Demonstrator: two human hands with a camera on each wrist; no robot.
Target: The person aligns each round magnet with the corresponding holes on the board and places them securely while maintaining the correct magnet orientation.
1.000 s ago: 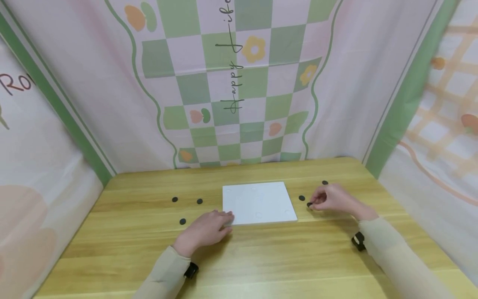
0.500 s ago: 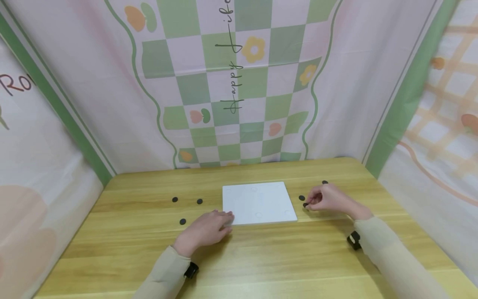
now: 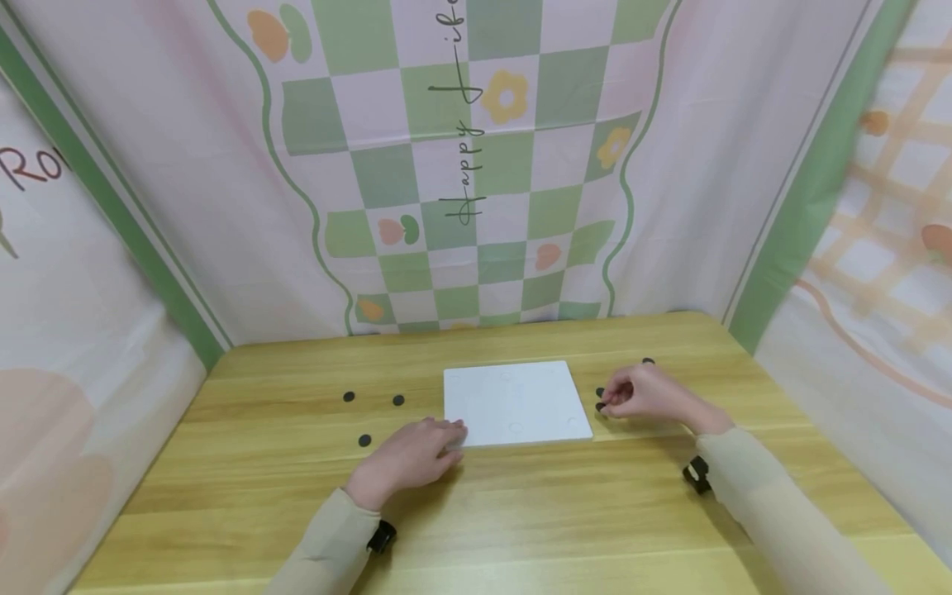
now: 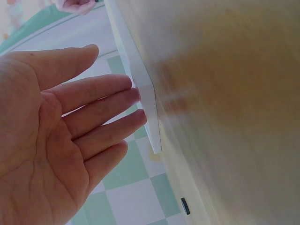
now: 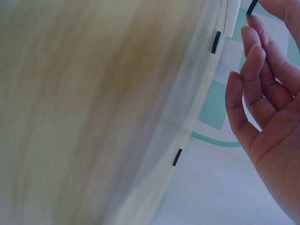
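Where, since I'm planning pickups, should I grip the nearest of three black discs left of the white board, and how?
I'd probably pinch that disc by opposite edges, from above and its left: it lies thin and flat on the table, offering only its rim, and the left hand is close on its right.

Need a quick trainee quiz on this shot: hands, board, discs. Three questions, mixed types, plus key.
1. True or false: the left hand is at the near left corner of the white board.
2. In the head view, how many black discs lie left of the board?
3. What does the right hand pinch? A) a pen B) the board's edge C) a black disc

Key: 1 true; 2 three; 3 C.
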